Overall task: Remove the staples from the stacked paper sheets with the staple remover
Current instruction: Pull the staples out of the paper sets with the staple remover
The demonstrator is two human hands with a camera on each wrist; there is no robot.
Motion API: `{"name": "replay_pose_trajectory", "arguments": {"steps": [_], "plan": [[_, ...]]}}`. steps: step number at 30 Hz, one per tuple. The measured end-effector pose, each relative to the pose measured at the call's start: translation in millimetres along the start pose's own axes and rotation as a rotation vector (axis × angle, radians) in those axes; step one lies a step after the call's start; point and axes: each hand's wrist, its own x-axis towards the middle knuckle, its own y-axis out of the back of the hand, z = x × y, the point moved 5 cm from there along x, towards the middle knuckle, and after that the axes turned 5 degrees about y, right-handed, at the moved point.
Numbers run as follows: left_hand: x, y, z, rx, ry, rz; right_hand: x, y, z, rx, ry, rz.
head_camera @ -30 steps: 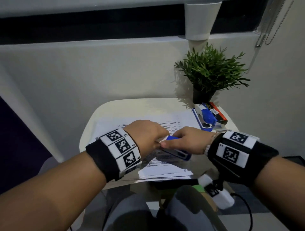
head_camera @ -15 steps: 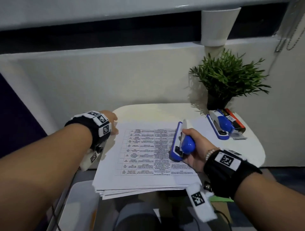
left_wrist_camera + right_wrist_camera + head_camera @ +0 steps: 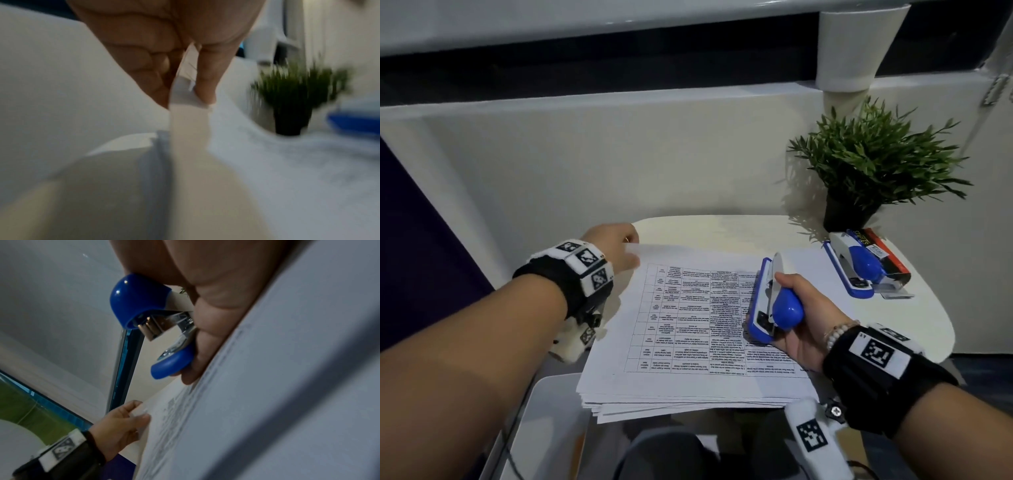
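Note:
A stack of printed paper sheets (image 3: 688,325) lies on the small white table (image 3: 914,329). My left hand (image 3: 616,246) is at the stack's far left corner and pinches the corner of the top sheet (image 3: 185,91) between thumb and fingers. My right hand (image 3: 801,325) rests on the right side of the stack and grips a blue and white staple remover (image 3: 774,301), built like a stapler. In the right wrist view the staple remover (image 3: 152,318) shows its metal jaw tip, clear of the paper (image 3: 267,402). No staple is visible.
A second blue and white stapler (image 3: 856,267) lies on a red and black staple box (image 3: 887,257) at the table's far right, beside a potted green plant (image 3: 873,171). A white wall runs behind. A white tray edge (image 3: 544,428) sits below the table's left front.
Both hands have parted from the middle of the stack. The left went to the far left corner and took the top sheet's corner; the right drew back right with the staple remover.

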Motion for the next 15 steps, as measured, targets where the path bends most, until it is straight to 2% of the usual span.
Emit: {"name": "replay_pose_trajectory", "arguments": {"steps": [3, 6, 8, 12, 15], "plan": [[-14.3, 18.5, -1.0, -0.475, 0.013, 0.062, 1.3, 1.2, -0.1, -0.001, 0.001, -0.012], [-38.4, 32.6, 6.2, -0.948, 0.023, 0.061, -3.6, -6.8, -9.7, -0.025, -0.032, -0.103], [-54.0, 40.3, 15.3, -1.008, -0.027, 0.099, -8.7, -18.0, -28.5, -0.089, 0.045, -0.128], [-87.2, 46.0, 41.4, -0.966, -0.128, 0.191, -26.2, -52.1, -82.1, -0.016, 0.43, -0.166], [-111.4, 43.5, 59.7, -0.881, -0.174, 0.27, -43.4, -75.3, -111.1, -0.05, 0.703, -0.124]]}}
